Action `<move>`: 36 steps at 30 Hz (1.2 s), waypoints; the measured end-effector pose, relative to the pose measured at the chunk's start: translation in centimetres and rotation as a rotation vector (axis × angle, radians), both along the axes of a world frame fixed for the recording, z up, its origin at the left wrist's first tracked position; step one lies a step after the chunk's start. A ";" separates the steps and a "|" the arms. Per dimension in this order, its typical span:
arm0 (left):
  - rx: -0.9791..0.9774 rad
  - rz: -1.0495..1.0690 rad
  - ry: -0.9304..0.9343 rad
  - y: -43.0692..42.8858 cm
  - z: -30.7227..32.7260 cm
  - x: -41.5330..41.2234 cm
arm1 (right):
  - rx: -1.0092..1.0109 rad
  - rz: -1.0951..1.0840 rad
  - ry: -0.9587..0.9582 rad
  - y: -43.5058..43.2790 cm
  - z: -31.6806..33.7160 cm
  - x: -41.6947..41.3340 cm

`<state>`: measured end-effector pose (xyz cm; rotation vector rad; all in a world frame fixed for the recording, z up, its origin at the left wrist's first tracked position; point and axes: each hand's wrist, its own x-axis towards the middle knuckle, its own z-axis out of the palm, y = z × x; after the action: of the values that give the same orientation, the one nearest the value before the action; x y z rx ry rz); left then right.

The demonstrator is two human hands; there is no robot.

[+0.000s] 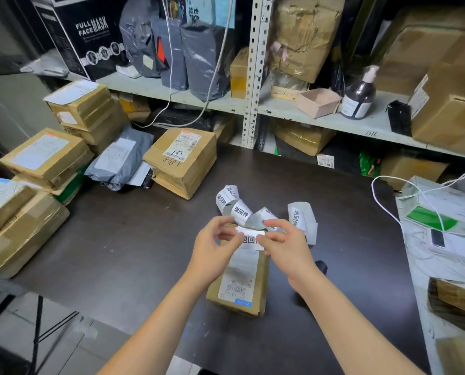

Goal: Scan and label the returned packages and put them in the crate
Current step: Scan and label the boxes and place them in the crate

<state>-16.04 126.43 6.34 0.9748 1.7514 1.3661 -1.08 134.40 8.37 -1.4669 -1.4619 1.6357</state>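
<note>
Dark table [134, 255] in a stockroom, set against a pale metal rack [307, 115] with a perforated post [255, 71]; tiled floor [63, 334] shows at lower left.

The table's near edge runs diagonally along the lower left. Its right side meets a pale wrapped unit [447, 212] with a green patch, from which a white cable [382, 204] loops over the tabletop. Bare tabletop lies left of centre, between the near edge and the box pile, and again right of centre, up to the cable.

The package [242, 285], a narrow brown box with a barcode slip on top, lies flat at centre, near the front edge. The left hand [215, 242] and right hand [285, 244] hover over its far end. Each pinches one end of a white printed label [250, 239] between thumb and forefinger, with the other fingers loosely curled. A curling strip [239, 209] of like labels rises just behind the hands.

Stacked boxes [44, 155] crowd the left and far-left of the table, with a grey mailer [120, 161] wedged among them and a box marked 4898 [182, 161] nearest the centre. A small dark object [321, 266] sits just beyond the right wrist, too hidden to identify. On the rack stand grey bags [198, 58], a pink tray [317, 102], a pump bottle [359, 96] and further cartons [447, 112].
</note>
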 end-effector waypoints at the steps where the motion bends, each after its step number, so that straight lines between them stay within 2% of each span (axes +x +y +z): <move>1: -0.015 0.005 -0.032 0.1 -0.2 -0.2 | -0.010 -0.003 -0.008 -0.3 -0.5 0.0; 5: -0.110 0.027 -0.026 0.3 -1.6 -0.3 | 0.008 -0.052 -0.077 -0.8 -2.5 -0.2; 10: -0.188 0.024 0.229 1.0 -3.6 -0.4 | 0.115 -0.053 -0.299 -1.3 -4.9 -1.4; 14: -0.217 0.008 0.284 1.6 -4.5 -0.6 | 0.177 -0.052 -0.416 -1.5 -6.0 -2.6; 18: -0.214 -0.012 0.350 2.2 -5.2 -0.9 | 0.243 -0.050 -0.444 -1.5 -6.8 -3.4; 23: -0.196 -0.125 0.535 2.4 -5.7 -1.1 | 0.376 0.036 -0.590 -1.4 -6.7 -4.0; 28: -0.267 -0.297 0.753 2.1 -6.3 -1.0 | 0.537 0.211 -0.893 -2.0 -6.8 -4.2; 30: -0.300 -0.291 0.774 1.9 -6.5 -1.5 | 0.549 0.217 -0.923 -2.1 -7.0 -3.9; 33: -0.327 -0.241 0.764 1.6 -6.8 -2.4 | 0.452 0.146 -0.864 -2.3 -7.3 -3.0; 36: -0.352 -0.110 0.608 1.2 -7.0 -3.2 | 0.418 0.031 -0.778 -2.9 -7.7 -2.3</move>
<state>-19.21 127.67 -0.69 1.3437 2.2361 0.6830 -3.34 131.49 0.66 -1.9095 -2.0666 0.6860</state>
